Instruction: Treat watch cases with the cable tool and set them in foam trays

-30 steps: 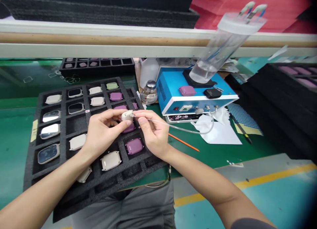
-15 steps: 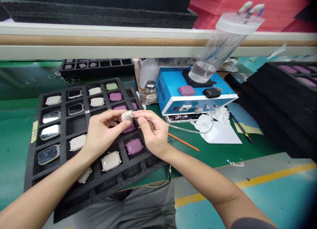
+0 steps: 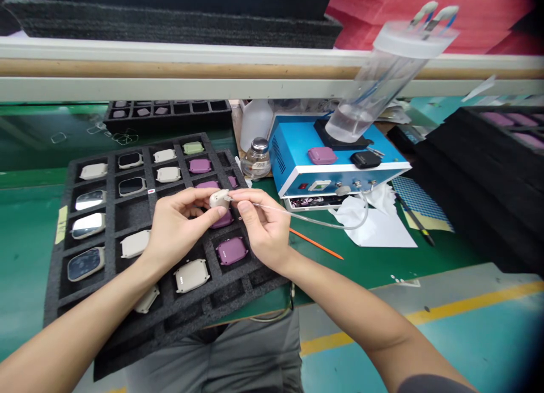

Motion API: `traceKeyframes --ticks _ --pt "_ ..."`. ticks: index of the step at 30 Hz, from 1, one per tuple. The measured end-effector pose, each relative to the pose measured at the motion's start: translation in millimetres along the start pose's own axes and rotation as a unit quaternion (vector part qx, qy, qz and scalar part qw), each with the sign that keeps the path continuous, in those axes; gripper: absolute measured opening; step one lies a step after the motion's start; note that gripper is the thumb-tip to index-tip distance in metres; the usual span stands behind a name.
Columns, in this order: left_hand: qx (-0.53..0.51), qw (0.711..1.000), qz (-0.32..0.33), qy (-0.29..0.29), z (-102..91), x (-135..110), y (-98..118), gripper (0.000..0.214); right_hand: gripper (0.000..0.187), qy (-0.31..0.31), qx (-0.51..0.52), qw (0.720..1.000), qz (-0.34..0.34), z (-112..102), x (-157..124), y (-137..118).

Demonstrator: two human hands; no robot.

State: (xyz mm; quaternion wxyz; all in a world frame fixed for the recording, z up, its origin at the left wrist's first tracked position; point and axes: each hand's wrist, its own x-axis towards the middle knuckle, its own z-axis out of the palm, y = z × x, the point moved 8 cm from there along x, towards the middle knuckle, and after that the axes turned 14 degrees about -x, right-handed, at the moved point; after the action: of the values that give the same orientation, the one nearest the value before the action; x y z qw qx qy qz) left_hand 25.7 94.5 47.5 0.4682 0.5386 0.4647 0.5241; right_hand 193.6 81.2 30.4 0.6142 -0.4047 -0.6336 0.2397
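Note:
My left hand (image 3: pixel 176 225) pinches a small beige watch case (image 3: pixel 219 198) between thumb and fingers, above a black foam tray (image 3: pixel 140 206). My right hand (image 3: pixel 261 225) holds the tip of a thin clear tube (image 3: pixel 323 223) against the case's right side. The tube curves back to a blue box machine (image 3: pixel 297 155). In the tray's pockets lie several beige, purple and dark-screened watch cases, one purple case (image 3: pixel 232 250) just below my right hand.
A clear cylinder (image 3: pixel 378 81) leans on the blue machine, with a purple case (image 3: pixel 322 155) and a black case (image 3: pixel 365 159) on top. A glass dispenser bottle (image 3: pixel 255 159), white paper (image 3: pixel 378 225), an orange stick (image 3: pixel 317 244) and more black foam trays (image 3: pixel 480 172) surround it.

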Motion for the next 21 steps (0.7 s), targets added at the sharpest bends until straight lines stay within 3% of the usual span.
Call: traceKeyframes --ticks 21 --pt "0.007 1.000 -0.002 -0.001 -0.5 -0.1 -0.9 0.041 0.014 0.002 0.007 1.000 -0.011 -0.3 0.1 -1.9"
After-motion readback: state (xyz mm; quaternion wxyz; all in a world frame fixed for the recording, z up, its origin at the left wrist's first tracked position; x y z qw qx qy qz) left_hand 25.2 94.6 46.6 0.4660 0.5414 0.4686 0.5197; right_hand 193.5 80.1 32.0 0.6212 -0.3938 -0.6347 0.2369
